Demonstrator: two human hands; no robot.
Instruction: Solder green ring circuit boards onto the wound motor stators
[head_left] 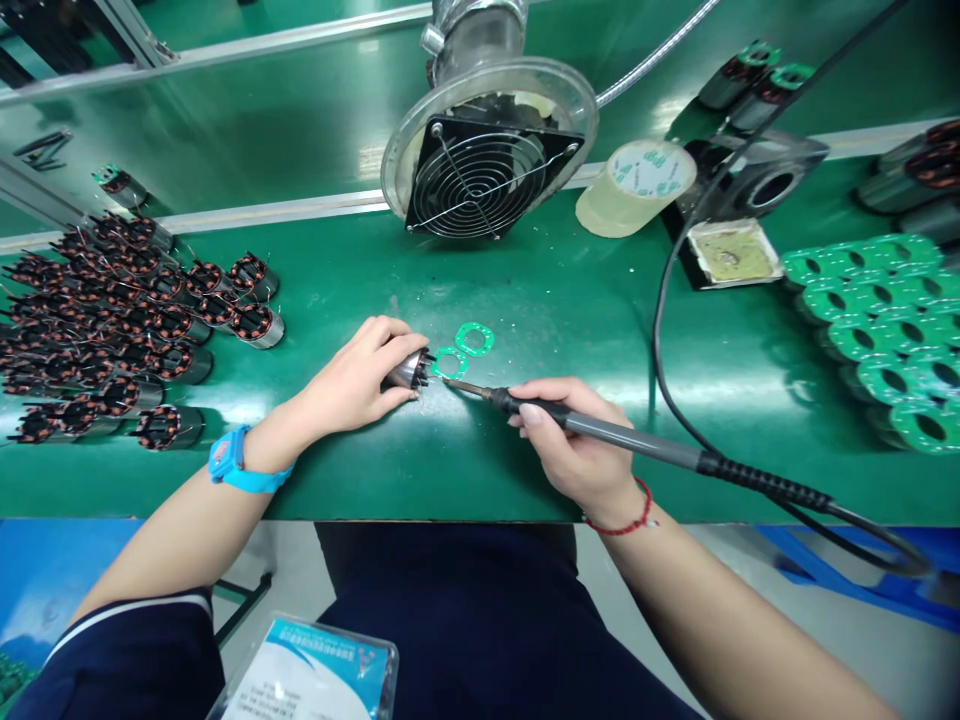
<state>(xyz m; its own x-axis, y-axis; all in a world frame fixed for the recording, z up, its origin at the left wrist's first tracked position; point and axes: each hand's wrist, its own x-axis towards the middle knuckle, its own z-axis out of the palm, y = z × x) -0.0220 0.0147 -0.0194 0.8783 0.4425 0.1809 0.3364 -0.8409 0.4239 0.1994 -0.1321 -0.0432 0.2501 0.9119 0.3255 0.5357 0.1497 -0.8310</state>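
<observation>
My left hand is wrapped round a metal motor stator lying on its side on the green bench, its black pins and windings facing right. In my right hand is a soldering iron, gripped like a pen. Its tip points left, close to the stator's pin end; whether they touch I cannot tell. Two green ring-shaped circuit boards lie flat just beyond the iron's tip, the nearer one beside the stator's pins.
Many wound stators crowd the left side. A fume extractor fan hangs above the back. Behind to the right are a tape roll, a soldering iron stand with sponge and stators with green boards. The iron's cable loops over the right.
</observation>
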